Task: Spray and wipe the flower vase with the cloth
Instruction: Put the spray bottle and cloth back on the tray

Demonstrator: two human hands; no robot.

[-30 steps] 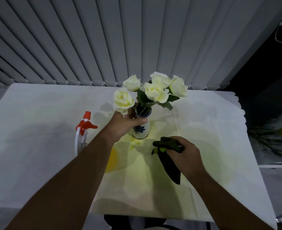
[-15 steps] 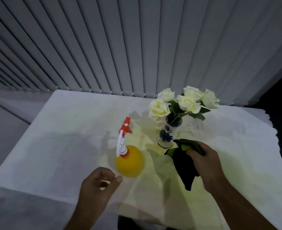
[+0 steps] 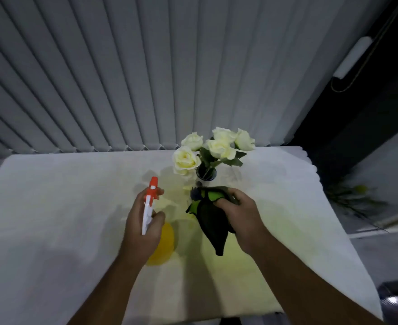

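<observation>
A small white vase [image 3: 205, 178] with a dark blue rim holds several cream roses [image 3: 213, 147] at the back middle of the table. Its lower body is hidden behind a dark green cloth [image 3: 210, 218], which my right hand [image 3: 239, 214] grips just in front of the vase. My left hand [image 3: 144, 221] is wrapped around the neck of a spray bottle [image 3: 149, 207] with a red and white trigger head and a yellow body. The nozzle points toward the vase, a short gap left of it.
A white cloth covers the table [image 3: 52, 219]. Grey vertical blinds [image 3: 146, 78] hang close behind its far edge. At the right lie a dark wall and some greenery on the floor [image 3: 355, 198] beyond the table's right edge.
My left hand let go of the vase, reached to the spray bottle and closed on its neck. My right hand with the cloth moved up against the vase's front.
</observation>
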